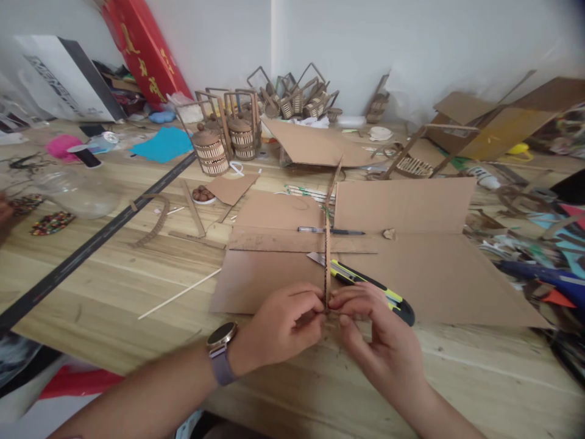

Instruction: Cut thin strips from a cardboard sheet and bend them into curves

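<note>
A narrow strip of corrugated cardboard [328, 256] stretches away from me, its near end between my two hands. My left hand [287, 320], with a watch on the wrist, pinches that end from the left. From the right, my right hand [381, 329] pinches the same end between thumb and fingers. Beneath the strip lie a yellow-and-black utility knife [365, 277] with its blade out, a pen [350, 231] and a flat, stained cardboard strip [274, 241]. All of these rest on a creased cardboard sheet [425, 274].
Small lidded baskets with tall handles [212, 152] stand at the back. Left are a thin stick [178, 294], a long black strip [105, 235], a glass jar [86, 195] and a bowl of brown beads [202, 194]. Another person's hand [4, 207] shows at the left edge. Scraps clutter the right.
</note>
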Demonstrator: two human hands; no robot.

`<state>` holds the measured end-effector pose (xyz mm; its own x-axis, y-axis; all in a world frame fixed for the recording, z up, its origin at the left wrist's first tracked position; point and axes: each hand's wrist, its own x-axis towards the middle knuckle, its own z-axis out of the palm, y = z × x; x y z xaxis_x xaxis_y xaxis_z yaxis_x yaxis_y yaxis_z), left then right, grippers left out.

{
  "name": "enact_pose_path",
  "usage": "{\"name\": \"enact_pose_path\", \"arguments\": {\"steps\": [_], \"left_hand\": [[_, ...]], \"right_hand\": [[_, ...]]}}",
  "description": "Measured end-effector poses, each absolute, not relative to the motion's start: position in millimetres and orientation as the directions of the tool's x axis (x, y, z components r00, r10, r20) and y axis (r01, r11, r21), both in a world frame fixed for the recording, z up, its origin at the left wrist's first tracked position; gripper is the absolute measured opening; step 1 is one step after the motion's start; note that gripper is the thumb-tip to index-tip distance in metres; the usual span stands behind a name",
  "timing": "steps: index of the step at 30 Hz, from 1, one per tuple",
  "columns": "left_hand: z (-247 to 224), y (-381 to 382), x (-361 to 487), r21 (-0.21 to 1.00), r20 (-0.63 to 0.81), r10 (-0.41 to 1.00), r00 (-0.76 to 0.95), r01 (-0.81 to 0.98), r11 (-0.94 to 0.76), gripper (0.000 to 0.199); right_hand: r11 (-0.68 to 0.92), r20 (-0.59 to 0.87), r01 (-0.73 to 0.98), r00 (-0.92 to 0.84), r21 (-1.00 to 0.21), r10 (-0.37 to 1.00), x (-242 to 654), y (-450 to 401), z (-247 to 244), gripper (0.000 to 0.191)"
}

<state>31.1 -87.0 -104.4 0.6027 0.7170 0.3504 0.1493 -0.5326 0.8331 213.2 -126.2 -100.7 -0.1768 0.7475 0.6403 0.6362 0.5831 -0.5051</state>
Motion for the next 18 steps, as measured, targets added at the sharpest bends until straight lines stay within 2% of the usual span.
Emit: {"name": "enact_pose_path", "arguments": {"steps": [4,7,14,18], "left_hand": [[-105.9,-86.0,30.2,0.891,0.211,0.796,0.567,0.223,-0.396,0.014],[-105.5,-84.9,30.8,0.905,0.127,0.802,0.584,0.263,-0.335,0.02],[-102.8,-85.6,34.9,0.938,0.014,0.795,0.607,0.268,-0.221,0.025],[-104.7,-86.6,36.2,0.934,0.023,0.815,0.579,0.278,-0.224,0.022]], "right_hand": [[0.603,0.686,0.706,-0.228,-0.372,0.691,212.2,-129.9,-102.9,0.015],[0.594,0.693,0.756,-0.273,-0.274,0.668,211.4,-130.8,-104.4,0.016],[0.557,0.682,0.79,-0.261,-0.256,0.684,209.4,-130.0,-107.5,0.018],[0.562,0.683,0.789,-0.269,-0.248,0.679,208.6,-130.0,-106.8,0.019]]}}
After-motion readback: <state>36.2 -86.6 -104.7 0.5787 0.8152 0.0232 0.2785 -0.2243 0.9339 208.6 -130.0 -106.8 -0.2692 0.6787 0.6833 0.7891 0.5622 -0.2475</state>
